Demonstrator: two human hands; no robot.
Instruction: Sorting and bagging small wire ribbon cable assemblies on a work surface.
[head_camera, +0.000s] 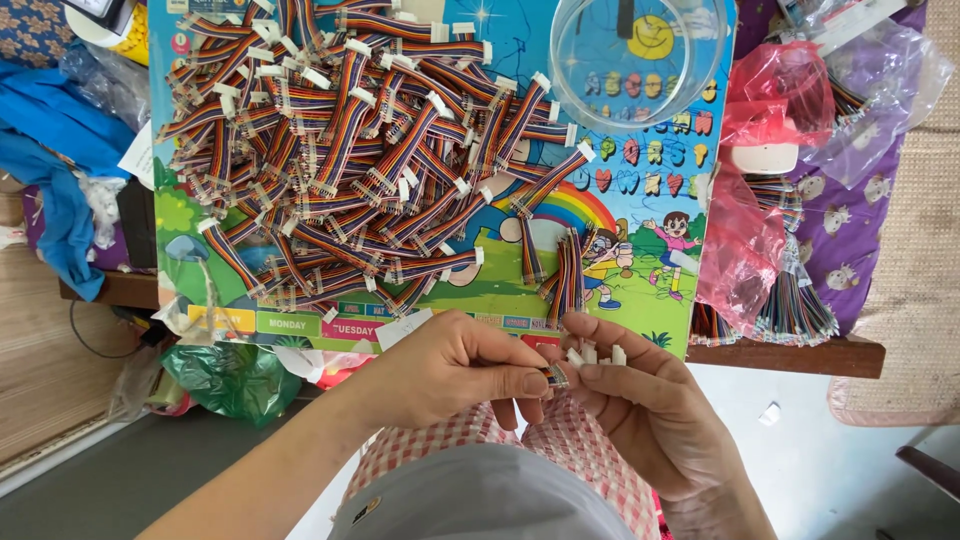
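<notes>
Both hands work below the cable pile: left hand pinches a ribbon cable end; right hand fingers cup white connectors, one seemingly next to seat.

We counted two hands, both the wearer's. One board lay on the table. One clear bowl stood at its top edge. The heaped ribbon cables were too many and too tangled to count; we put them at well over fifty. A second group of cables, four or five, lay apart. We saw two red bags, one clear bag and one green bag. The right hand held three or four white connectors.
</notes>
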